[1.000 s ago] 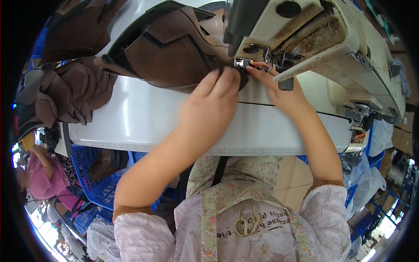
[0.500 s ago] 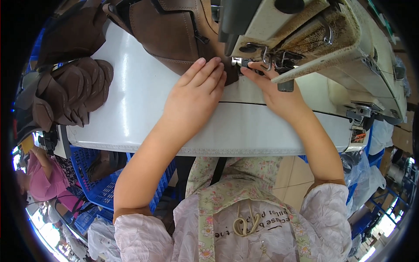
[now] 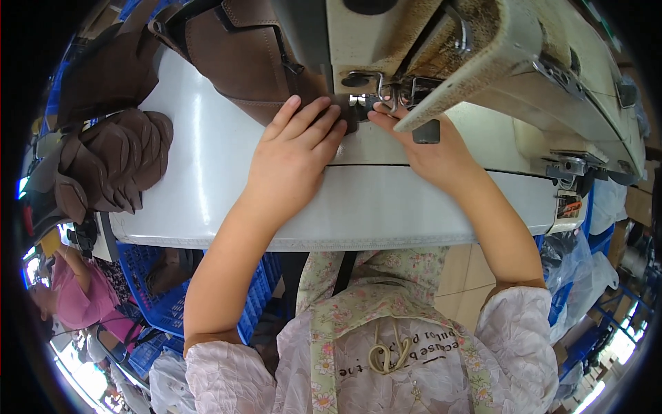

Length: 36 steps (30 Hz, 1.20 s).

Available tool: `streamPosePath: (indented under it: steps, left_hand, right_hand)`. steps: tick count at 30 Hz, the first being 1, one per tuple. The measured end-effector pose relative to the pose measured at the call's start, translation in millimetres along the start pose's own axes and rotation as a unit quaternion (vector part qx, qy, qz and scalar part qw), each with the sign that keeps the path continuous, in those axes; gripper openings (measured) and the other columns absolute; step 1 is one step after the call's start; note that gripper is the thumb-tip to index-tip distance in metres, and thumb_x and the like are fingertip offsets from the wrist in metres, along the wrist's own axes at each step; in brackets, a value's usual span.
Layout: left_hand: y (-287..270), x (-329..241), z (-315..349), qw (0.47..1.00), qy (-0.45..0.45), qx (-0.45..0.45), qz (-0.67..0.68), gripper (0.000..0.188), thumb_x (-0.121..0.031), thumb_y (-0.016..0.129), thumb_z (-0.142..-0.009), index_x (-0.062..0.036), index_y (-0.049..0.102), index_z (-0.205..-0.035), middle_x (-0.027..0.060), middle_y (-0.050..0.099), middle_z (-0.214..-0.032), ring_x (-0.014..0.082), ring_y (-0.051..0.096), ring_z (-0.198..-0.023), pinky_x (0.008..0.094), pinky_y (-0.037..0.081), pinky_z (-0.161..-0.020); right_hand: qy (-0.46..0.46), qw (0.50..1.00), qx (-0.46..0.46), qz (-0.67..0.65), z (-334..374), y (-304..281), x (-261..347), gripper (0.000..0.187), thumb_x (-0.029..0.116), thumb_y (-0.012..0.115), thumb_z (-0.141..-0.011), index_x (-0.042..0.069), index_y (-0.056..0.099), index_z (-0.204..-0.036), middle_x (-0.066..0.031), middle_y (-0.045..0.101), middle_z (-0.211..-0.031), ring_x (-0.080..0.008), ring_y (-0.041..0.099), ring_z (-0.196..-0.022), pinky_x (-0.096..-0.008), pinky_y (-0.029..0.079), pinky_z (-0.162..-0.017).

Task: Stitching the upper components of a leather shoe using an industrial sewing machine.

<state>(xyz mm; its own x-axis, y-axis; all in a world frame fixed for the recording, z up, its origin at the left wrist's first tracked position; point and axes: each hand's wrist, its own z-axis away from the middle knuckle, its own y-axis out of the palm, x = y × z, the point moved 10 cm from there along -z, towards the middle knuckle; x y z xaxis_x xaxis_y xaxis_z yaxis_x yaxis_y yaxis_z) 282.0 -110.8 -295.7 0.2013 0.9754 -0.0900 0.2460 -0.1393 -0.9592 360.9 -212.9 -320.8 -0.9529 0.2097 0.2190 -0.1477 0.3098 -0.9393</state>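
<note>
A brown leather shoe upper (image 3: 241, 62) with stitched seams and a dark zip lies on the white sewing machine bed, its near edge by the needle area. My left hand (image 3: 293, 152) rests flat on that edge, fingers stretched and slightly apart. The sewing machine (image 3: 476, 83) looms over the work from the right, its casing stained brown. Beside the presser foot (image 3: 357, 101) is my right hand (image 3: 441, 148), thumb and finger reaching toward the leather. Machine parts hide some of its fingertips, so whether they touch the leather is unclear.
Overlapping brown leather pieces (image 3: 114, 159) are heaped at the table's left, with larger brown pieces (image 3: 103, 76) behind. A ruler strip (image 3: 331, 243) runs along the table's front edge. Below left stands a blue crate (image 3: 165, 297). A person in pink (image 3: 83, 297) is farther left.
The view has shifted, so the machine head and shoe upper appear farther left. Both hands keep nearly the same places relative to the leather and the presser foot.
</note>
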Motion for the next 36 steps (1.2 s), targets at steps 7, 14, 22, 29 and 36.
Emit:
streamPosePath:
  steps: [7,14,22,29,36]
  left_hand:
    - [3.9,1.6,-2.0,0.999,0.013,0.03,0.028,0.04,-0.006,0.06,-0.081,-0.0056,0.07,-0.12,0.0059,0.066,-0.13,0.0206,0.052,-0.132,0.0454,0.029,-0.12]
    - [4.9,3.6,-4.5,0.997,0.014,0.045,0.067,0.046,-0.003,0.061,-0.076,-0.0052,0.069,-0.121,0.0055,0.066,-0.131,0.0211,0.052,-0.133,0.0465,0.027,-0.12]
    - [0.3,3.0,-6.1,0.997,0.025,0.031,0.065,0.046,-0.002,0.06,-0.076,-0.0058,0.069,-0.121,0.0055,0.066,-0.13,0.0212,0.054,-0.131,0.0464,0.027,-0.12]
    - [2.5,0.1,-4.3,0.998,0.016,0.032,0.042,0.047,-0.003,0.06,-0.076,-0.0064,0.069,-0.122,0.0059,0.066,-0.132,0.0224,0.054,-0.131,0.049,0.028,-0.119]
    - [1.5,-1.8,-6.2,0.999,0.019,0.031,0.035,0.047,-0.003,0.06,-0.076,-0.0061,0.069,-0.122,0.0065,0.066,-0.132,0.0231,0.054,-0.131,0.0504,0.027,-0.12]
  right_hand:
    - [0.134,0.972,0.034,-0.192,4.6,11.2,-19.4,0.036,0.01,0.05,-0.1,0.021,0.072,-0.127,-0.0145,0.069,-0.12,-0.0273,0.061,-0.119,-0.0372,0.047,-0.101]
    - [0.083,0.985,-0.007,-0.149,7.7,6.4,-17.1,0.036,0.013,0.054,-0.099,0.024,0.07,-0.129,-0.0184,0.068,-0.12,-0.0324,0.064,-0.115,-0.0397,0.048,-0.1]
    - [0.159,0.932,-0.024,-0.325,9.5,8.3,-23.5,0.026,0.016,0.061,-0.097,0.016,0.073,-0.121,-0.0152,0.069,-0.118,-0.0325,0.064,-0.109,-0.0398,0.048,-0.097]
    - [0.045,0.981,-0.046,-0.186,-1.9,-6.4,-5.3,0.029,0.015,0.063,-0.094,0.006,0.066,-0.122,-0.016,0.069,-0.112,-0.0357,0.063,-0.104,-0.0411,0.05,-0.091]
    - [-0.011,0.994,-0.09,-0.054,-2.0,-14.2,7.9,0.012,0.01,0.062,-0.074,0.001,0.068,-0.079,-0.008,0.063,-0.104,-0.0266,0.056,-0.108,-0.035,0.052,-0.092]
